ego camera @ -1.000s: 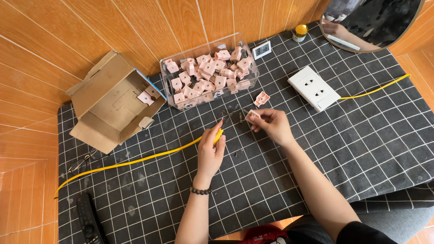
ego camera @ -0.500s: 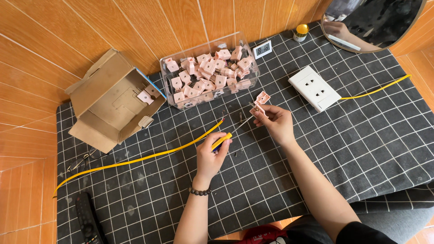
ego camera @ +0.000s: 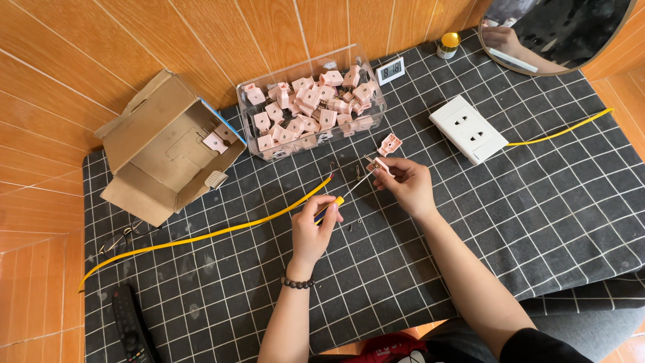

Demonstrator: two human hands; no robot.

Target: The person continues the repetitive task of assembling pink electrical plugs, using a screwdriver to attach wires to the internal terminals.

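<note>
Pink plastic plug point(ego camera: 380, 165), slim metal screwdriver point(ego camera: 349, 190)

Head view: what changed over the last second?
The left hand drew back toward the person with the yellow-handled screwdriver, its tip now at the small pink plastic plug pinched by the right hand. Clear bin, cardboard box, white socket plate unchanged.

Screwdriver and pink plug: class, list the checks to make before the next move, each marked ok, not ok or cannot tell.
1. Left hand grips screwdriver handle: ok.
2. Right hand holds pink plug: ok.
3. Tip seated in the plug's screw: cannot tell, too small.
4. Spare plug on the cloth, apart from the hands: ok.
5. Yellow wire clear of the plug: ok; its end lies left of it.
6. Bin of plugs close by: ok.
</note>
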